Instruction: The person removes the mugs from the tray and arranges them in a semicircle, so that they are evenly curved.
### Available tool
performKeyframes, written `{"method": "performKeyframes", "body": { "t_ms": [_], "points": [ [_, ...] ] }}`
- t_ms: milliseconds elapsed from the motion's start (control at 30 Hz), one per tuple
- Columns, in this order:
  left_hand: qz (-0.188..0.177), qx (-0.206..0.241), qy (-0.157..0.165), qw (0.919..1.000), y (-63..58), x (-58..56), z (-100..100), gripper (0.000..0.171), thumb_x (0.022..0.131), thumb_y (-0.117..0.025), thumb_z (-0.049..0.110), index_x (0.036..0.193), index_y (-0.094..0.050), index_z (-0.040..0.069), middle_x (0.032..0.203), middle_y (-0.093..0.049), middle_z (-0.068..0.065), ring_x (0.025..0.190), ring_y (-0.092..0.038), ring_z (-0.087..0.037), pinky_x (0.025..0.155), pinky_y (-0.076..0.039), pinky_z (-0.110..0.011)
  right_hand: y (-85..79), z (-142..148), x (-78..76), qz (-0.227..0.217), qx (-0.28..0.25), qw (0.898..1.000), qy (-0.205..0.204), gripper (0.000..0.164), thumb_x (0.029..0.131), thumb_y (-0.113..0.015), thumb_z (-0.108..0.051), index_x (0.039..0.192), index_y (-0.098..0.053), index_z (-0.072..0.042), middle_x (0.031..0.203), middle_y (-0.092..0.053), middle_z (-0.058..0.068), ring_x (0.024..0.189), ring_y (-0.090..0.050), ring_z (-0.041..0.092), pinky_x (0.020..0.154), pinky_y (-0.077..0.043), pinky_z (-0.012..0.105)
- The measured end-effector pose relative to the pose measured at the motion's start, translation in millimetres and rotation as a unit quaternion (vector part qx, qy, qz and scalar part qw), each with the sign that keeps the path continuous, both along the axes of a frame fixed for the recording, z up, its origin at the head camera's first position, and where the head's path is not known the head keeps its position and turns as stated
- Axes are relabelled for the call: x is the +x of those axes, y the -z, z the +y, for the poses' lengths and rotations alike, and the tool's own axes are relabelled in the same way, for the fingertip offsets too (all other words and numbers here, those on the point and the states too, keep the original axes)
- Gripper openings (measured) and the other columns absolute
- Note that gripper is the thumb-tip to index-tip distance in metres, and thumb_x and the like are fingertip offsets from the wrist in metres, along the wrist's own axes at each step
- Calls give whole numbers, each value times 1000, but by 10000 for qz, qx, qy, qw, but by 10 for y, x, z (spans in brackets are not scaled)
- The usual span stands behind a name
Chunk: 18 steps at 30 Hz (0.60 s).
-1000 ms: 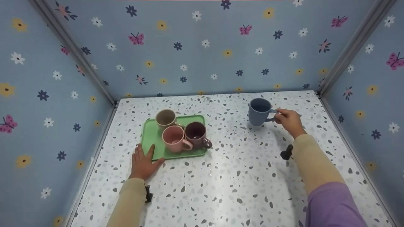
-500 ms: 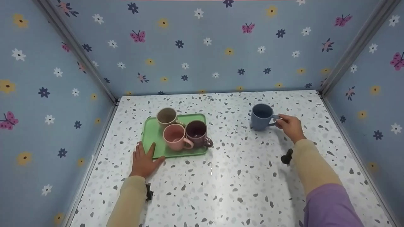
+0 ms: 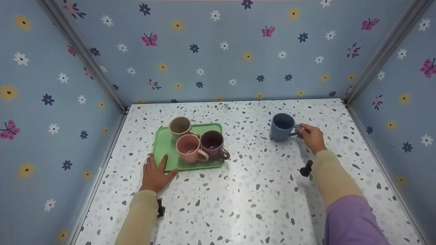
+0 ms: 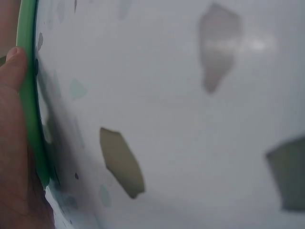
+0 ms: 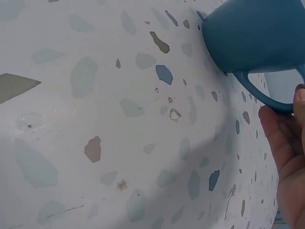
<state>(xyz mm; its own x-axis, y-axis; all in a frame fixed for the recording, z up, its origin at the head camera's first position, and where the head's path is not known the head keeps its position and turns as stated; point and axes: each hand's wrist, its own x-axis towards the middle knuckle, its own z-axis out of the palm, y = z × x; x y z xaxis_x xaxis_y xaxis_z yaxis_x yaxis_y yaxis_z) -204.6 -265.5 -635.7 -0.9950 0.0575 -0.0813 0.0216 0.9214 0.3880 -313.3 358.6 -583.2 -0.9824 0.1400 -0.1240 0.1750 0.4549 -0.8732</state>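
Observation:
On the right half of the table a blue mug (image 3: 280, 131) stands upright, its handle turned right. My right hand (image 3: 312, 137) pinches that handle; in the right wrist view the fingers (image 5: 281, 143) are at the handle's lower curve. At the left, my left hand (image 3: 155, 175) lies with fingers spread over the near left corner of a green tray (image 3: 163, 143). The tray's rim also shows in the left wrist view beside the thumb. It carries a beige mug (image 3: 180, 126), a pink mug (image 3: 188, 149) and a dark maroon mug (image 3: 212, 144), close together.
The speckled white table (image 3: 231, 204) is bounded by a flower-patterned back wall (image 3: 218, 61) and side walls at left and right. A stretch of table lies between the tray and the blue mug. The maroon mug's handle sticks out past the tray's right rim.
The blue mug has come down onto the table and slightly nearer, with my right hand still on its handle. My left hand, the tray and its mugs have stayed put.

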Motion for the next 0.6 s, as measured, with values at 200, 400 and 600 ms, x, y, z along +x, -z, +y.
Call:
{"method": "performKeyframes", "body": {
  "t_ms": [200,400,600],
  "points": [
    [217,86,11,9997,24,23,2,88,96,-52,65,160,-28,10,160,4,-40,149,2,-55,118,-1,-68,-24,-27,-12,-139,209,9997,68,41,108,-49,-12,148,-51,-4,138,-60,20,122,-61,30,100,-53,37],
    [206,55,36,9998,93,1,-25,90,95,-50,67,161,-27,10,161,5,-40,149,4,-55,119,0,-67,-115,-12,-12,-371,747,9962,-238,46,108,-48,-19,153,-45,-11,140,-58,23,124,-58,36,103,-49,49],
    [249,124,52,9996,138,-24,-45,93,94,-49,71,160,-27,10,160,6,-40,149,4,-56,118,1,-68,-289,-97,-35,-295,756,9967,72,53,108,-47,-24,159,-35,-16,154,-44,22,142,-42,38,113,-37,55]
  ]
}}
